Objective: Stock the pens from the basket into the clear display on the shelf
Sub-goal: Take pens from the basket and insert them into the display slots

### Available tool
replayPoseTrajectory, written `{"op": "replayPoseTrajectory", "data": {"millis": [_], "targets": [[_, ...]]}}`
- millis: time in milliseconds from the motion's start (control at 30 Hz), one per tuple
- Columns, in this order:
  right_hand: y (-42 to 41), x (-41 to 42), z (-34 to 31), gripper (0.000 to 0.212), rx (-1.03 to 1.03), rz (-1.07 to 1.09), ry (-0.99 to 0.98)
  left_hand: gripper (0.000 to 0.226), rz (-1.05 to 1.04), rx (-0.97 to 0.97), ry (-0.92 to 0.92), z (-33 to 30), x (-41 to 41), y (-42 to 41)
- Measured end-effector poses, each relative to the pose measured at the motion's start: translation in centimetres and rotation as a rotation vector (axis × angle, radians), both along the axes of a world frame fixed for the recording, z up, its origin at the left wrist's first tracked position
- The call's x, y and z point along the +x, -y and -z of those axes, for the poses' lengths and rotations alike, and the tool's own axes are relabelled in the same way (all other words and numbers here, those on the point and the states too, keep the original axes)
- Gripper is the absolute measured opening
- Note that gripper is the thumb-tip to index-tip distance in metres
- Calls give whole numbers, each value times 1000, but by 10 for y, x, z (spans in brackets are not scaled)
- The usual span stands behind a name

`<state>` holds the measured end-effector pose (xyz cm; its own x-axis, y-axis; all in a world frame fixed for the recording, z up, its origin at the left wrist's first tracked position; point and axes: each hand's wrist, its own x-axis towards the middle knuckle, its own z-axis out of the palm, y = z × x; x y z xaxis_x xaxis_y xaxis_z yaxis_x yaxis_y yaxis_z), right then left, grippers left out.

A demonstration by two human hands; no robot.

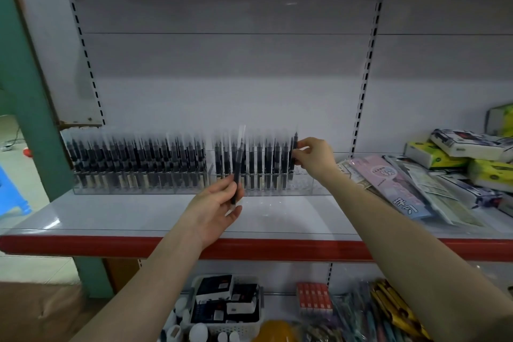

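R hand (312,157) pinches a dark pen (295,147) between thumb and curled fingertips, right at the last filled spot on the R end of the clear display (302,184). Pen is upright, its lower end down among the slots, but blur hides whether it's seated. L hand (215,204) has fingers curled round another sleeved pen (237,172), held upright just in front of the display's middle, tip above the fingers, sleeve end poking out below the palm.

To do this step well, imo: keep the R pen vertical, line it up w/ the next free slot just right of the fingertips, and push straight down till it stops. Don't knock the neighbour touching on the left. Ease the pinch off only once it stands alone, then pass the L pen across.

Counts: 2 hands, 2 pens in hand. Display looks like 2 sections: the L block packed full, the R block filled most of the way, bare slots under and beyond the R fingers. Racked pens too blurred to count, dozens approx. One white basket (226,326) sits on the lower shelf, below the L forearm, well apart from both hands.
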<state>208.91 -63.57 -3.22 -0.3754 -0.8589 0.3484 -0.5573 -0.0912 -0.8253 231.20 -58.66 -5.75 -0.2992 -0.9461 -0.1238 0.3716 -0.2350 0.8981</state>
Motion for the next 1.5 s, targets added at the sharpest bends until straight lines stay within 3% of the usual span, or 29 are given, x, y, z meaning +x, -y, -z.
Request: {"op": "replayPoseTrajectory", "data": {"millis": [233,500,633,833,933,1100,1233,1367,1400,1500], "targets": [[4,-2,6,20,58,1,-112,23,-2,-30,-7,4,-3,-2],[-2,0,6,32,82,28,-81,20,-39,-65,29,3,-5,-6],[-19,7,2,26,-139,86,44,22,-114,-131,82,0,-7,-11],[-68,38,-15,5,-234,-247,230,22,-184,-335,245,-4,-22,-28],[-82,51,-18,11,-199,-366,213,20,-223,-416,289,-4,-30,-35],[-90,55,-16,15,-181,-389,228,18,-291,-581,394,1,-38,-40],[-87,45,-19,16,-196,-299,210,26,-245,-818,703,13,-33,-37],[-77,26,-26,23,-219,-142,168,55,-20,-878,1386,33,-20,-31],[-73,21,-27,23,-232,-113,165,58,31,-869,1482,36,-18,-29],[-62,11,-32,21,-265,-34,129,53,63,-859,1528,45,-15,-24]]}}
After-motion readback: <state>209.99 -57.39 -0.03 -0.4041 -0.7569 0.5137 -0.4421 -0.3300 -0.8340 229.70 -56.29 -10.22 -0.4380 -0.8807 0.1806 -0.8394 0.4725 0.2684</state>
